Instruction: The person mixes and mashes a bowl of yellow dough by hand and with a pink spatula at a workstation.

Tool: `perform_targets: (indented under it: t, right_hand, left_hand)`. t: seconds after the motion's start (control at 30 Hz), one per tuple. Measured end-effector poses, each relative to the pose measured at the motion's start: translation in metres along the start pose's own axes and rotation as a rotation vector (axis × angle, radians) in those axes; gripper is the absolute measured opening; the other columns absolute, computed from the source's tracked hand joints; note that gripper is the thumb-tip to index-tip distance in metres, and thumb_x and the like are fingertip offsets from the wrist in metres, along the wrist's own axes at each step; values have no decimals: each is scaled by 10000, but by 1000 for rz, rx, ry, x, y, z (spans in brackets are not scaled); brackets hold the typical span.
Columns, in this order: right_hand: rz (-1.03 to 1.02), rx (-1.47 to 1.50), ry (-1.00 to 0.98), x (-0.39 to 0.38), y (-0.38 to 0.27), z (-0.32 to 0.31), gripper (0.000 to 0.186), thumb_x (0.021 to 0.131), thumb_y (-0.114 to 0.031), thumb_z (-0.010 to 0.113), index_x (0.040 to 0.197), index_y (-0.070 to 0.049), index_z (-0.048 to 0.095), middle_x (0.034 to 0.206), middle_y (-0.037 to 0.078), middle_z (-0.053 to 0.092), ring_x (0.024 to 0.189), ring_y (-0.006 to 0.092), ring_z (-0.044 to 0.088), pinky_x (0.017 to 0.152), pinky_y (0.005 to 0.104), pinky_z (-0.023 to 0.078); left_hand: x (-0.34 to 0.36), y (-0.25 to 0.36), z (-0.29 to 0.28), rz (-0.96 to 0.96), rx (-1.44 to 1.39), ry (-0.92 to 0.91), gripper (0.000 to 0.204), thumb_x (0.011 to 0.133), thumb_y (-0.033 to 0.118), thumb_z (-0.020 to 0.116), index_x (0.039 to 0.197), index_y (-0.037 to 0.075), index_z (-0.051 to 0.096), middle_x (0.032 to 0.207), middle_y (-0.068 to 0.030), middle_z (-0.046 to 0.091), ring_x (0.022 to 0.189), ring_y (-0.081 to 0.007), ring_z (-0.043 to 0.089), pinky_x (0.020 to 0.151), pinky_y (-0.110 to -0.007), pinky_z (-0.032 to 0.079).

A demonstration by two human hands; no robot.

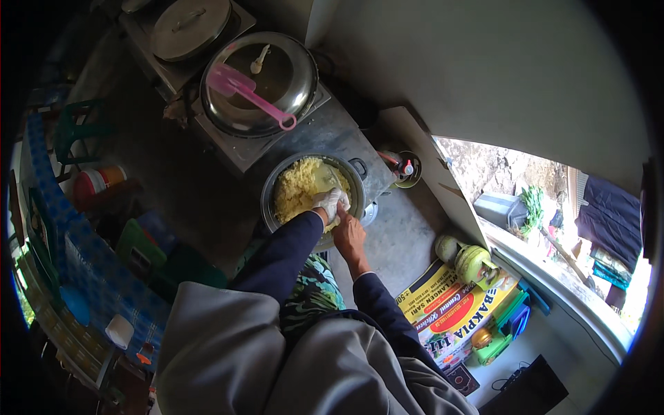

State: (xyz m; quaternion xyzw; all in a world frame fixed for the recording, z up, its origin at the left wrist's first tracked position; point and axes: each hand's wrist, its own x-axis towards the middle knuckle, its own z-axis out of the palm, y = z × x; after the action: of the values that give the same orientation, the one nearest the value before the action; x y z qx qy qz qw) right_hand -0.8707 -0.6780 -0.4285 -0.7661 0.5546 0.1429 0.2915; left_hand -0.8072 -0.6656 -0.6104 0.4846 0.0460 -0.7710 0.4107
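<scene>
**Both hands together over a pot of yellow crumble**

Yellow crumbly mix (294,190) is inside a wide round metal pot (265,200), at the near end of the grey table (332,135). Pot base hidden; can't tell what carries it.

Left grip (333,201): in a thin whitish glove, over the right part of the mix. Fingers too blurred to call spread or closed. A pale translucent piece (325,178) shows just beyond it; can't tell if it's held. Right grip (350,237): bare, partly curled, reaching over the near rim to the glove. Can't tell whether it pinches glove film or only touches.

Handling, my judgement: mix soft, loose, likely a bit moist; light per handful, heavy as a full load. Would crumble under a pinch, so better scooped from below with a cupped palm. Glove film likely slippery; take it at the cuff. For the pot, use the dark loop handle (358,167), not the rim.

Materials: pot smooth grey metal; mix grainy, clumped, matte. Table flat, dull, marked. Beyond: shiny domed lid (299,76), round, a pink plastic scoop (256,100) lying across it, its handle ending in a ring.
</scene>
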Motion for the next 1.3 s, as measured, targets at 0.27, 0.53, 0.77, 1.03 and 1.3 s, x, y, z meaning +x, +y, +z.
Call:
perform_targets:
  t: [0.27,0.53,0.77,1.03,1.3]
  right_hand:
    - [-474,-427,-151,44,-23,-99,304,767,-159,535,1062,-205,596,799,99,644,738,262,647,565,365,504]
    - [-306,-341,-195,59,-74,-47,216,719,-96,527,900,-52,637,768,162,640,720,291,640,611,410,495]
    - [-170,-13,64,5,8,14,532,722,-91,497,1240,-214,485,771,174,627,706,351,615,593,464,469]
    - [-575,-693,-316,61,-95,-72,197,749,-161,565,910,-88,653,873,77,657,766,227,654,572,341,527]
    - [-472,-305,19,61,-57,-31,201,728,-124,528,873,-29,630,751,134,633,725,312,629,610,413,492]
  left_hand:
    - [-60,79,63,141,-802,-264,145,909,134,431,903,59,555,783,-30,591,741,-122,555,716,-246,443]
    - [-45,58,-14,514,314,-56,148,870,187,468,933,88,559,858,-54,583,833,-163,552,780,-275,432]
    - [-20,23,10,-74,-279,160,130,740,129,609,802,28,555,674,-66,565,547,-172,537,610,-238,461]
    - [-81,95,-2,253,-891,-726,181,893,190,442,940,41,533,889,-68,592,849,-173,565,799,-293,434]
    - [-64,86,1,370,-24,-121,208,873,184,405,803,85,575,793,-31,592,765,-144,551,727,-281,433]
